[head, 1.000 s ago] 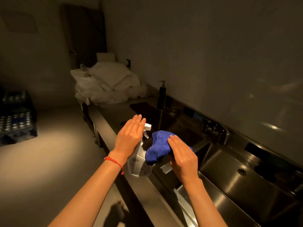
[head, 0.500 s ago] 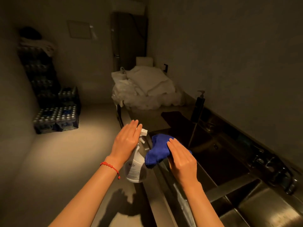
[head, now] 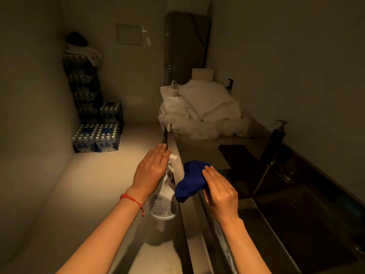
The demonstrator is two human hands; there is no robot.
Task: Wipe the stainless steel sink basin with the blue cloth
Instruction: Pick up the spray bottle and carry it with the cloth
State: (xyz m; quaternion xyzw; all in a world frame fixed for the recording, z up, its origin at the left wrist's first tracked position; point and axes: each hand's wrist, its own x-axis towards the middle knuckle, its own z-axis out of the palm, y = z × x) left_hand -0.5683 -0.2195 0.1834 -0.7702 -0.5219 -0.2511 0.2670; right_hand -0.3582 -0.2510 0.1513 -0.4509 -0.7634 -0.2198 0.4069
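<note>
My right hand (head: 220, 191) grips a bunched blue cloth (head: 192, 179) above the counter's front edge, left of the sink. The cloth droops down and to the left out of my fingers. The stainless steel sink basin (head: 296, 230) lies dark at the lower right, with a drain (head: 297, 204) in its floor. My left hand (head: 151, 171) holds a white spray bottle (head: 163, 202) by its neck, fingers stretched out straight over the trigger head. The bottle hangs a little above the counter and casts a shadow below. Cloth and bottle almost touch.
A dark pump soap dispenser (head: 276, 139) stands by the wall behind the sink, with a dark mat (head: 237, 155) on the counter (head: 197, 147) beside it. White bags and linen (head: 207, 111) pile up at the counter's far end. Packs of water bottles (head: 96, 139) are stacked on the floor at left.
The view has swung left, so the faucet and right basin have left the frame and the floor packs show. Both hands keep their hold and stay close together.
</note>
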